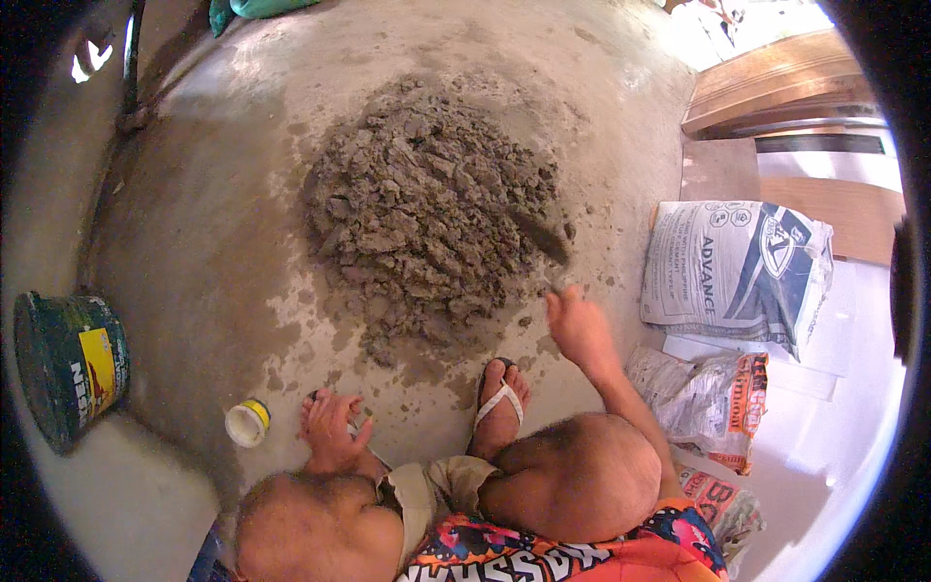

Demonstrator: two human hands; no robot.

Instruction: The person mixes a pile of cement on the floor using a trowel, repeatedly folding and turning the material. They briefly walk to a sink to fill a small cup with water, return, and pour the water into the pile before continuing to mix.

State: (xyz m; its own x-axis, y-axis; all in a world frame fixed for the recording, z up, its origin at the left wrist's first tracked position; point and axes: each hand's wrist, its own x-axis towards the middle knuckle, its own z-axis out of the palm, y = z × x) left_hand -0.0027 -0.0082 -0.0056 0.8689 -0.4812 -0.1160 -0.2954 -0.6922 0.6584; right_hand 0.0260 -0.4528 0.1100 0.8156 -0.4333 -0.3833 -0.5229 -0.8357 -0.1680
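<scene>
A wide heap of wet grey mortar lies on the concrete floor before me, lumpy and rough on top. My right hand is closed round the handle of a trowel at the heap's right side. The trowel's blade is coated in mortar and rests against the heap's edge; its tip blends into the mix. Down by my left foot, my left hand hangs in front of the knee with fingers apart, holding nothing. To its left stands a small white tub with a yellow band.
A dark green bucket with a yellow label stands far left. Along the right lie a grey-white cement bag, crumpled sacks and wooden boards. Green cloth or sacking shows at the back. My sandalled right foot is near the heap.
</scene>
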